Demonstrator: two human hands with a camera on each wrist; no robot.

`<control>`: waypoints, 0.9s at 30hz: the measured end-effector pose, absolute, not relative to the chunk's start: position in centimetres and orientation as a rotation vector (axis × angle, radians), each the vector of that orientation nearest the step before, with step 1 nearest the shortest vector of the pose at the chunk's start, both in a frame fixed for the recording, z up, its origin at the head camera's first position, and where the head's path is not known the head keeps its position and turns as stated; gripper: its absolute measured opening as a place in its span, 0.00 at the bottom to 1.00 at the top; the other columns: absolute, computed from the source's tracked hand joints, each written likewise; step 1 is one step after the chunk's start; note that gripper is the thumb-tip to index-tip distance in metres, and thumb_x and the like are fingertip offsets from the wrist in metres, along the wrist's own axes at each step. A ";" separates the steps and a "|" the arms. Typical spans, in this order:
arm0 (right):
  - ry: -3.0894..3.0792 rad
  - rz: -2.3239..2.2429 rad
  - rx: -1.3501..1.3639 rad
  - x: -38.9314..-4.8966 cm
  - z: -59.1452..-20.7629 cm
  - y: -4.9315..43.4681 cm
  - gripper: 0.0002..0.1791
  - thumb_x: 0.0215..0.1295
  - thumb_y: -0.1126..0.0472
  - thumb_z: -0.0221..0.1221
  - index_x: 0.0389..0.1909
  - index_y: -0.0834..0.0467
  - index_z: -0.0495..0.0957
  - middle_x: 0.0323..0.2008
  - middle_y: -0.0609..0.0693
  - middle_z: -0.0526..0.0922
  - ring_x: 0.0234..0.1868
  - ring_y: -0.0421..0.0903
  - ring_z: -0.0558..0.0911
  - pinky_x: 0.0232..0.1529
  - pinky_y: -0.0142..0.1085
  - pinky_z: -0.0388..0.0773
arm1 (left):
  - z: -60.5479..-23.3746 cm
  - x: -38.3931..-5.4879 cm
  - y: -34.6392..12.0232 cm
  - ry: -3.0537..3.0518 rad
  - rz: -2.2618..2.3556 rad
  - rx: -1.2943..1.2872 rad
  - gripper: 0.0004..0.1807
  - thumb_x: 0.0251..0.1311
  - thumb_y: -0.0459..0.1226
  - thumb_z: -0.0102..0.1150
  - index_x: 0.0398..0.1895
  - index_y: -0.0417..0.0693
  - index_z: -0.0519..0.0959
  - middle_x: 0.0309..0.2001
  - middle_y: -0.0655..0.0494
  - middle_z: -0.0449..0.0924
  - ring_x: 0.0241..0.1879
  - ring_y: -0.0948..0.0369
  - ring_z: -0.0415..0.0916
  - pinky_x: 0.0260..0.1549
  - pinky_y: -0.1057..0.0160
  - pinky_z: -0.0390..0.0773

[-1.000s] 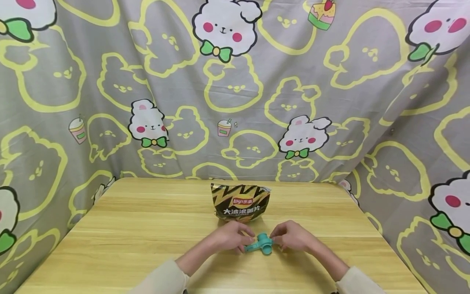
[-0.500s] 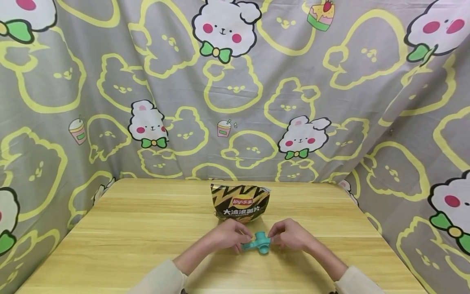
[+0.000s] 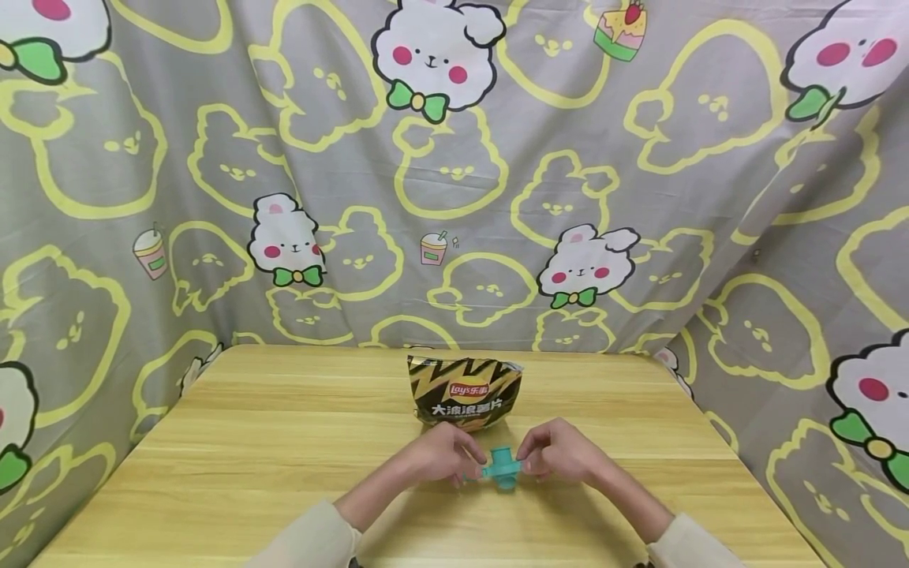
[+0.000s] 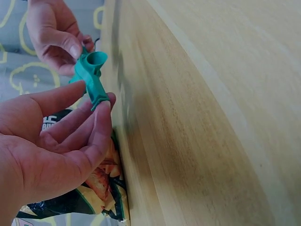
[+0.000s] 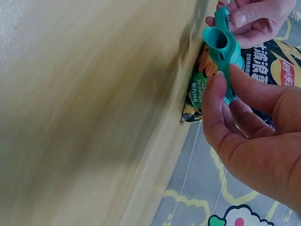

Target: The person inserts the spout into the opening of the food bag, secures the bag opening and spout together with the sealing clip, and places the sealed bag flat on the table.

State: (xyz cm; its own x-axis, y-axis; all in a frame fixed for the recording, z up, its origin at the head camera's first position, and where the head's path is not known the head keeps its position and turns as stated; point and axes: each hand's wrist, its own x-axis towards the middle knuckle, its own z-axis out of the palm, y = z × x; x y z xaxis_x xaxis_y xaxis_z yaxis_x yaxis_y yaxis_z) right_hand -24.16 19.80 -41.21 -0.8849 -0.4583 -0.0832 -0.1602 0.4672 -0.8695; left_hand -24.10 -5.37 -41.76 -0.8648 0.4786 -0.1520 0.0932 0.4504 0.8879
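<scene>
A teal plastic bag clip with a round spout [image 3: 505,468] is held between both hands, a little in front of a black and gold Lay's chip bag [image 3: 465,393]. My left hand [image 3: 442,457] pinches one end of the clip; in the left wrist view the thumb and fingertips of the left hand [image 4: 51,146] meet around that narrow end. At the opposite end, my right hand [image 3: 561,451] grips it between thumb and fingers, as the right wrist view shows for the right hand [image 5: 263,127]. The open mouth of the clip's spout [image 5: 217,38] faces that camera.
The chip bag stands upright on a light wooden table [image 3: 284,426], just beyond the hands. A grey curtain [image 3: 355,181] with cartoon rabbits surrounds the table's back and sides.
Both hands have shifted slightly up and left with the clip. It has tilted, so the spout's lower mouth shows less in the head view. The chip bag has stayed put.
</scene>
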 end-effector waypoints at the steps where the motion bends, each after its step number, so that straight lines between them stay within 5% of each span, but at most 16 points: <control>1: 2.415 -1.388 -0.523 -24.2 -41.2 19.8 0.04 0.56 0.73 0.65 0.34 0.68 0.84 0.26 0.53 0.85 0.26 0.46 0.83 0.32 0.45 0.85 | -41.7 -24.1 -5.4 2.324 1.390 0.486 0.09 0.54 0.29 0.72 0.39 0.39 0.87 0.30 0.49 0.87 0.24 0.54 0.82 0.29 0.55 0.84; 17: 2.408 -1.363 -0.533 -24.3 -40.4 19.5 0.05 0.57 0.72 0.65 0.35 0.68 0.84 0.25 0.52 0.83 0.27 0.44 0.79 0.31 0.41 0.81 | -41.8 -24.1 -6.1 2.380 1.512 0.463 0.08 0.49 0.24 0.71 0.32 0.40 0.87 0.29 0.49 0.86 0.30 0.54 0.84 0.34 0.55 0.86; 27: 2.452 -1.290 -0.517 -24.8 -39.8 18.5 0.17 0.61 0.62 0.68 0.49 0.65 0.84 0.38 0.52 0.88 0.41 0.46 0.86 0.46 0.44 0.84 | -41.3 -24.2 -6.5 2.428 1.484 0.482 0.06 0.50 0.26 0.73 0.31 0.41 0.88 0.27 0.52 0.86 0.26 0.57 0.83 0.32 0.54 0.85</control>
